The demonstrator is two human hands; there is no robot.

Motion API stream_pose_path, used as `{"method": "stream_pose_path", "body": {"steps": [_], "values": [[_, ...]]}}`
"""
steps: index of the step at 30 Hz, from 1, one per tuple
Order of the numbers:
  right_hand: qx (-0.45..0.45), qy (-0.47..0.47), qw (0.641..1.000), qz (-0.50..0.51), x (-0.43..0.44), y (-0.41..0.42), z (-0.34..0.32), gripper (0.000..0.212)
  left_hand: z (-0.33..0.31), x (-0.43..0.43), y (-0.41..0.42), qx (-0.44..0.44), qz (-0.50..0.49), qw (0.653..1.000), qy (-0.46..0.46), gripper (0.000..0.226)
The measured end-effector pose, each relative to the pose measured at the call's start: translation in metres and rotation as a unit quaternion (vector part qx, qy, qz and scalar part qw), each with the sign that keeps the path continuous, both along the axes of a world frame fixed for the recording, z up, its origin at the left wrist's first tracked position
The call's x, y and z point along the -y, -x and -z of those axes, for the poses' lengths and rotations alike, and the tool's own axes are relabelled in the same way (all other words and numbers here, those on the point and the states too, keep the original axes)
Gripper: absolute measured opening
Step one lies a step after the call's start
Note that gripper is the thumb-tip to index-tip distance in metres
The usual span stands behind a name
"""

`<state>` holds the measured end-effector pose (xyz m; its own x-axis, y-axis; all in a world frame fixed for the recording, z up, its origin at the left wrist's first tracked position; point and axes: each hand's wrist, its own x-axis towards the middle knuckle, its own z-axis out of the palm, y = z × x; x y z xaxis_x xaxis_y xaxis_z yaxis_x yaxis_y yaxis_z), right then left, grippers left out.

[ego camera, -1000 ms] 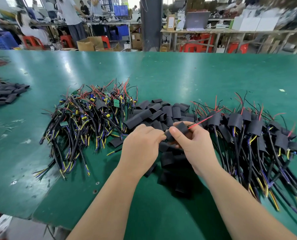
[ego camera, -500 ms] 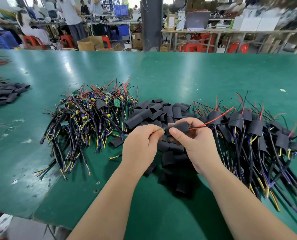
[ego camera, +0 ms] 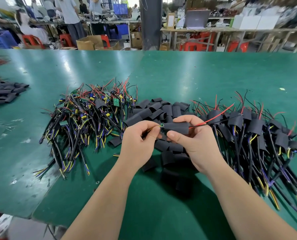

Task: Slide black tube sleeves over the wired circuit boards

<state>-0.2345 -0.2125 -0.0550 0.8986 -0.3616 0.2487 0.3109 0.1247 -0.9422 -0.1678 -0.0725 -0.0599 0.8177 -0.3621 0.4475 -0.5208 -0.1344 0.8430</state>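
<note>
On the green table lie bare wired boards at left, sleeved boards at right and loose sleeves between. Above them the right hand grips a black tube sleeve. The left hand pinches the wires of a circuit board almost wholly inside it.

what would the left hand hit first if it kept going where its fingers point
Probably the black sleeve gripped by the right hand; the left hand aims at its open end, very close.
</note>
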Motion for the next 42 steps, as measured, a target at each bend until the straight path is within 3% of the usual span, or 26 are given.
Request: {"method": "stream_pose_path", "body": {"steps": [7, 15, 20, 24, 30, 34, 38, 40, 42], "values": [[-0.008, 0.022, 1.000, 0.007, 0.001, 0.003, 0.000, 0.040, -0.001, -0.002, 0.001, 0.043, 0.002, 0.999, -0.028, 0.016], [-0.021, -0.009, 1.000, 0.001, -0.005, -0.002, 0.006, 0.042, 0.003, -0.004, -0.001, 0.240, -0.064, 0.956, -0.158, 0.018], [-0.039, -0.024, 0.999, -0.023, -0.005, -0.006, 0.009, 0.065, 0.007, -0.002, -0.005, 0.216, -0.042, 0.964, -0.151, 0.020], [-0.052, -0.015, 0.998, -0.037, -0.012, -0.006, 0.013, 0.076, 0.007, -0.003, -0.006, 0.215, -0.091, 0.963, -0.134, 0.020], [-0.051, -0.085, 0.994, -0.036, -0.013, -0.007, 0.011, 0.052, 0.008, 0.001, -0.003, 0.079, -0.107, 0.991, -0.026, 0.024], [-0.058, -0.130, 0.990, 0.015, -0.014, -0.004, 0.002, 0.036, 0.009, 0.001, -0.004, 0.082, -0.077, 0.993, -0.022, 0.020], [-0.016, -0.266, 0.960, 0.092, 0.005, 0.002, -0.020, 0.023, 0.005, -0.006, -0.009, 0.042, -0.073, 0.996, -0.026, 0.027], [0.021, -0.267, 0.952, 0.145, 0.026, 0.009, -0.031, 0.018, 0.005, -0.014, -0.018, 0.017, -0.133, 0.991, -0.030, 0.032], [0.041, -0.185, 0.951, 0.243, 0.049, 0.019, -0.037, 0.013, 0.009, -0.025, -0.031, 0.048, -0.256, 0.955, -0.139, 0.020]]}}
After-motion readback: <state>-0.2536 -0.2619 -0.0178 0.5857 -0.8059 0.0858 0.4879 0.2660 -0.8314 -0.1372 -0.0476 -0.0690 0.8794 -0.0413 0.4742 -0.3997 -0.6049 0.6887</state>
